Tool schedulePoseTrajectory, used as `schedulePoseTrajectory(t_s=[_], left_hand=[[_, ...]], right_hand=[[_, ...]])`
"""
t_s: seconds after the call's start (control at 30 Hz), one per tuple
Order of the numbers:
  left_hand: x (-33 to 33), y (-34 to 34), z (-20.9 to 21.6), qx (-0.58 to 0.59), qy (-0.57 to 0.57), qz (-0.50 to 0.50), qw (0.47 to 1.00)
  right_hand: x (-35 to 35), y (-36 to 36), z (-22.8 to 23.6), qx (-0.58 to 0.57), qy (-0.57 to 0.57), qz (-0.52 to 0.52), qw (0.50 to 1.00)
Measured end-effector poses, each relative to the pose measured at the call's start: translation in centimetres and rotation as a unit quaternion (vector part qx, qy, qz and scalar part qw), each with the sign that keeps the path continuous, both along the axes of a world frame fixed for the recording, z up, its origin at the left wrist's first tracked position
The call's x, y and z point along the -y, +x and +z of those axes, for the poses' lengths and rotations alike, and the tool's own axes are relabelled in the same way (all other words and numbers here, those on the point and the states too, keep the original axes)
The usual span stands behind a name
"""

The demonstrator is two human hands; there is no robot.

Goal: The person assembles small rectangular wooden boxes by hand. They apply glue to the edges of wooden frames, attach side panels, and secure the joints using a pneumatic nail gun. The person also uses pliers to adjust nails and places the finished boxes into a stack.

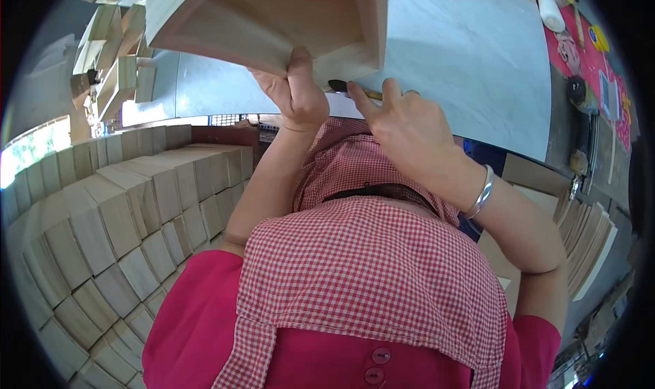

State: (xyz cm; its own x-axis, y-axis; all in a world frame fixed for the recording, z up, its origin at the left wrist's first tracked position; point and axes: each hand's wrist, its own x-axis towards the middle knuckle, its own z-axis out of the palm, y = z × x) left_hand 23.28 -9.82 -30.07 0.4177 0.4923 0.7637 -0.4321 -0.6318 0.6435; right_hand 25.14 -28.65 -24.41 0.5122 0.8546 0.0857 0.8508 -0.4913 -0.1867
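Note:
An open pale wooden box point(372, 20) is tilted over the table at the top, its hollow side facing me. My left hand point(293, 92) grips its near edge, the thumb pressed over the rim and the fingers beneath. Just right of it, my right hand point(413, 126) is closed round a slim tool point(338, 85) with a dark rounded end and a yellowish shaft. That dark end lies close under the box's near edge; whether it touches the wood I cannot tell. Its exact kind is unclear, as my fingers cover much of it.
A pale smooth tabletop point(471, 68) lies under the box. Stacked wooden blocks or boxes point(116, 211) fill the left side, with more wooden pieces point(112, 61) at upper left. A white bottle point(550, 10) stands at upper right, near a yellow item point(599, 39). Thin boards point(590, 242) lean at right.

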Motion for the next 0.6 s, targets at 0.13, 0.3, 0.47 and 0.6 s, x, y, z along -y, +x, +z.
schedulePoseTrajectory(t_s=[0.13,0.3,0.47,0.6], left_hand=[[-0.6,0.2,0.1,-0.005,0.01,0.004,1.0],[-0.1,0.2,1.4,-0.029,-0.044,-0.036,0.998],[0.3,0.3,1.1,-0.011,-0.07,-0.038,0.997],[0.7,0.3,2.0,-0.001,-0.103,-0.055,0.993]], right_hand=[[0.3,0.7,-1.2,-0.003,0.015,-0.012,1.0],[1.4,0.2,-1.6,-0.101,0.078,-0.085,0.988],[1.4,0.4,-1.7,-0.082,0.088,-0.094,0.988],[1.0,0.9,-2.0,-0.055,0.056,-0.08,0.994]])
